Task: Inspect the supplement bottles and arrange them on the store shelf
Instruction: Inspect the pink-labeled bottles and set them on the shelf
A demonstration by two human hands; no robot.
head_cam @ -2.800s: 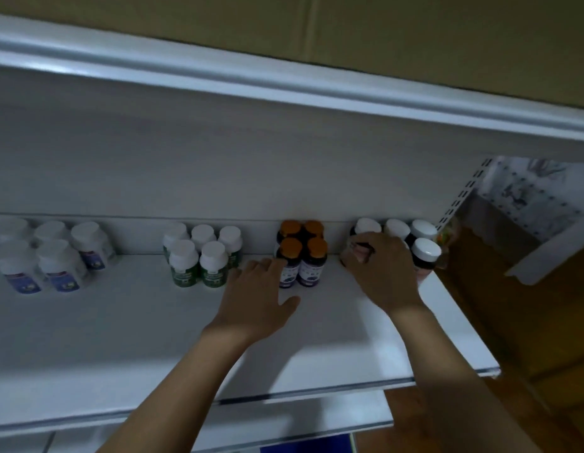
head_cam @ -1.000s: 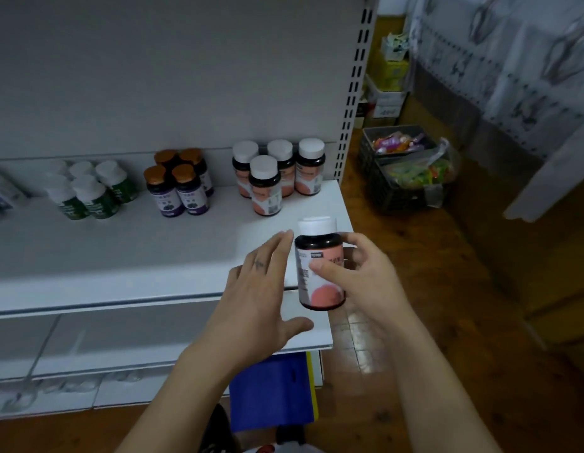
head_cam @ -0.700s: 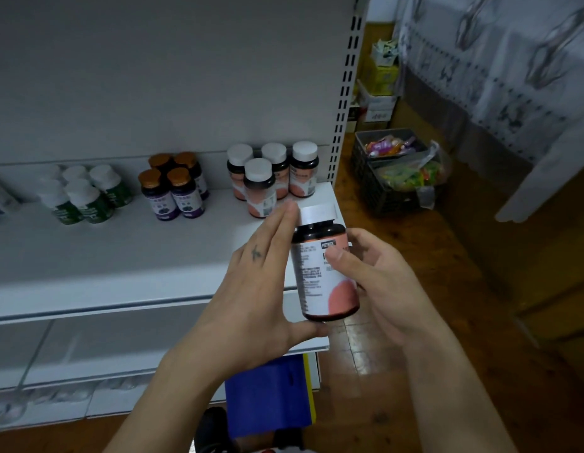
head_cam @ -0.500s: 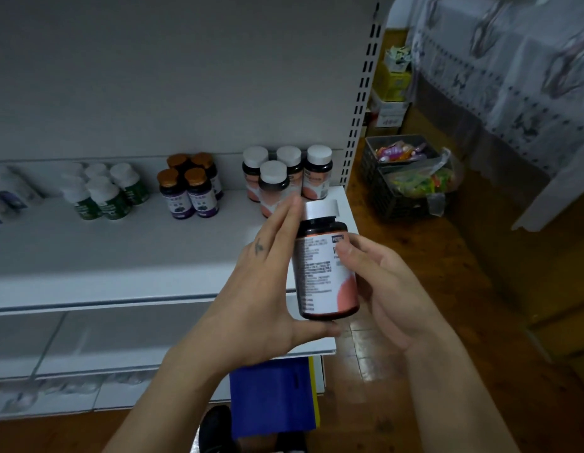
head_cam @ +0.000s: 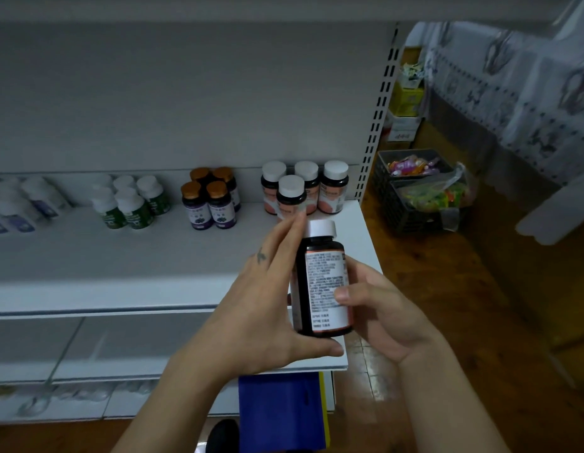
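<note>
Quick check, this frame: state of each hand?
Left hand: open, straight fingers flat against the supplement bottle, thumb under its base.
Right hand: holding the same bottle, thumb across its label.

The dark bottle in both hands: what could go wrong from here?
The bottle is held in the air in front of the shelf; if the right hand slips, it may fall to the wooden floor. Set down carelessly, it could knock over the four white-capped bottles standing close together.
</note>
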